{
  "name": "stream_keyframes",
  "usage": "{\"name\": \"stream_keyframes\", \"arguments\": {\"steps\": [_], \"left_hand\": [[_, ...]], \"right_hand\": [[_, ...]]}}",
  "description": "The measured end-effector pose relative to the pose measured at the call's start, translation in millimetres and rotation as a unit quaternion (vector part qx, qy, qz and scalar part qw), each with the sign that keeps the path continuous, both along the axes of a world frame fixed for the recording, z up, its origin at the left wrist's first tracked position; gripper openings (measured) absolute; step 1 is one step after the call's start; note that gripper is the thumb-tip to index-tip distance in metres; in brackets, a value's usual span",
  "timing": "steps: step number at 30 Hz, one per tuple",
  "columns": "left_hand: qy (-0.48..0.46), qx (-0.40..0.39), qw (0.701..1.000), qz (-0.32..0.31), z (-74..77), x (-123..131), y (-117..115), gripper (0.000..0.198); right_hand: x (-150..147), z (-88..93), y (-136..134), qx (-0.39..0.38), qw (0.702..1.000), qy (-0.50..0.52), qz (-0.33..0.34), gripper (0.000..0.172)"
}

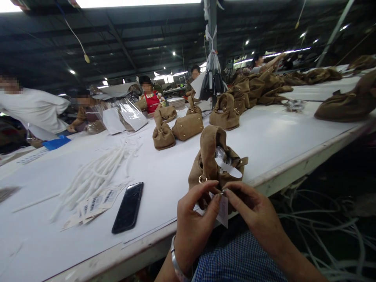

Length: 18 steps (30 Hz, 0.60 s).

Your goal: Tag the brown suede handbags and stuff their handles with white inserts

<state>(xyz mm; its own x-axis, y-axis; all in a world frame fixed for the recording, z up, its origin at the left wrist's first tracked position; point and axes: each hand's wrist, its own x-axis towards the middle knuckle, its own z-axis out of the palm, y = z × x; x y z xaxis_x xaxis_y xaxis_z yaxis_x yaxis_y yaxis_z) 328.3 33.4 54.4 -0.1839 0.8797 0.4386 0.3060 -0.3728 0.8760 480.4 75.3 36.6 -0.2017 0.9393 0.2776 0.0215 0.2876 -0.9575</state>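
A brown suede-like handbag (195, 172) stands at the table's near edge, its handle arched up and clear plastic stuffing showing in its opening. In front of it, my left hand (195, 215) is closed in a pinch, a metal bracelet on the wrist. My right hand (254, 211) pinches close beside it, and the fingertips almost meet. From between them hangs a small pale hang tag (223, 209) with print. The tag's fastening is too small to make out. A gold ring (202, 179) sits on the bag just above my left fingers.
Left on the table lie a black phone (128, 207), barcode tags (108, 196) and white strips (96, 168). More brown bags (188, 127) stand ahead, with a heap (255, 86) behind. Several people work across the table. White cords (326, 231) tangle below its right edge.
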Motion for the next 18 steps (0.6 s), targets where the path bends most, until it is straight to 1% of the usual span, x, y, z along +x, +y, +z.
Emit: {"name": "stream_keyframes", "arguments": {"steps": [4,8,14,16,18], "left_hand": [[-0.020,-0.007,1.000,0.005,-7.2,4.2,4.2,0.023],[-0.013,-0.006,1.000,0.011,-12.6,6.9,6.4,0.022],[0.040,0.047,0.998,0.026,-16.9,5.9,6.3,0.023],[0.064,0.068,0.995,0.027,-18.0,5.3,6.0,0.023],[0.071,0.074,0.994,0.030,-18.4,4.9,5.8,0.023]], "right_hand": [[-0.1,0.2,0.2,-0.023,0.999,0.020,0.009,0.022],[1.6,2.1,1.2,-0.033,0.999,0.034,0.012,0.022],[4.4,4.9,3.1,-0.044,0.997,0.053,0.035,0.018],[4.6,3.8,3.7,-0.042,0.997,0.050,0.028,0.018],[4.7,2.0,4.5,-0.034,0.998,0.041,0.016,0.018]]}}
